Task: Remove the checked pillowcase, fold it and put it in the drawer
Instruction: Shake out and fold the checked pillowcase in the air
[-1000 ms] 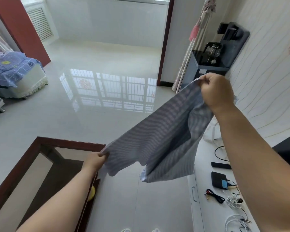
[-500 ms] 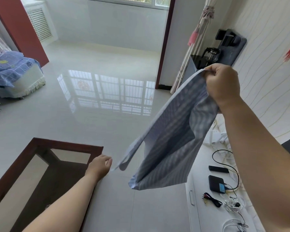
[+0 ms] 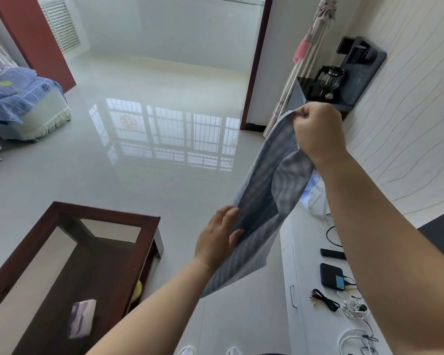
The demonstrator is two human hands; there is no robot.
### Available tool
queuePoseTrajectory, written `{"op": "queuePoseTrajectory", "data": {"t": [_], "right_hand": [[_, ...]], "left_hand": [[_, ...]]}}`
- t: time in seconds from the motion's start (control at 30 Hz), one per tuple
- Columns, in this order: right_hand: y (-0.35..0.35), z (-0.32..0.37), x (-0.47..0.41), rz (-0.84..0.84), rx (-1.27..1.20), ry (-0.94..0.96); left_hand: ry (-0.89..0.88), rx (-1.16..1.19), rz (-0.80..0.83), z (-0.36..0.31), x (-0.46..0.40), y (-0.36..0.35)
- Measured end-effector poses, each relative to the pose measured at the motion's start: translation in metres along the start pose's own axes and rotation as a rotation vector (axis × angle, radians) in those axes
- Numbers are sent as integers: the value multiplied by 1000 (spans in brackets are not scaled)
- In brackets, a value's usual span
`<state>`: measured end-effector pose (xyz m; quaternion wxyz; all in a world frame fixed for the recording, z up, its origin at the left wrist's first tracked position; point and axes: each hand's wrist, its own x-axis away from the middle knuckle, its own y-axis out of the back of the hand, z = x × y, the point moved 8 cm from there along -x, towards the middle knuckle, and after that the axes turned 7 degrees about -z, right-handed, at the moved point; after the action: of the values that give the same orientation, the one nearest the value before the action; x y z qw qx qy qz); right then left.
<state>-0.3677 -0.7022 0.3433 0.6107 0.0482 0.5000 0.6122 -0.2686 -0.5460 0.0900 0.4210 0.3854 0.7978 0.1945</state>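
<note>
Your right hand [image 3: 318,131] pinches the top corner of the pillowcase [image 3: 264,201] with curled fingers and holds it up in the air, so the cloth hangs down over the floor [image 3: 164,188], just off the front edge of the white worktop [image 3: 315,326]. Your left hand [image 3: 217,238] lies against the hanging edge lower down, fingers nearly straight; it touches the cloth but grips nothing. The pillowcase looks doubled already. To fold it well, run that left hand down to the bottom corner, pinch it, and bring it up to meet the right so the edges line up. Keep the cloth taut and away from the cables [image 3: 354,307]. The drawer handle [image 3: 292,295] sits on the worktop's front.
</note>
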Motion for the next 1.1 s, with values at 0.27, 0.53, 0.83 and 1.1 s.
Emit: {"op": "queuePoseTrajectory", "data": {"t": [0.27,0.53,0.83,1.1], "right_hand": [[8,14,1,-7,-70,31],[40,26,-12,-52,-132,62],[58,43,-1,-58,-263,74],[100,23,-24,-201,-295,24]], "left_hand": [[720,18,258,94,30,-17],[685,318,51,92,38,-5],[740,-85,254,118,23,-11],[922,-54,131,156,55,7]]}}
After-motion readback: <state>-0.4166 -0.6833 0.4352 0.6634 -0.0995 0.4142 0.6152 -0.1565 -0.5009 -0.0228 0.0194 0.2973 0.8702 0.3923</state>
